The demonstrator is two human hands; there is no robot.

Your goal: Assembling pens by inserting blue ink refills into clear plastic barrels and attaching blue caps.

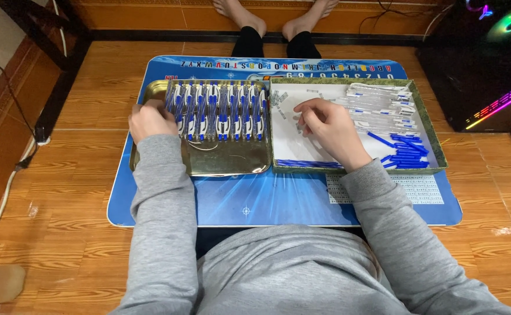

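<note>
A: At mat's left edge, left hand [150, 119] rests loosely curled on gold tray [226, 160], touching the row of blue-white pens [217, 111]; long axes run front-to-back.

B: Right hand [328, 125]?

A: Over white box [302, 149], fingers pinching a small part, clear barrels [384, 105] and blue refills [407, 153] to its right.

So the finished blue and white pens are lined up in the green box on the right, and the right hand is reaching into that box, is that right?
Not quite. The head view shows the blue and white pens lined up in the gold metal tray on the left, by the left hand. The green box on the right holds loose pen parts, and the right hand is indeed reaching into that box.
</note>
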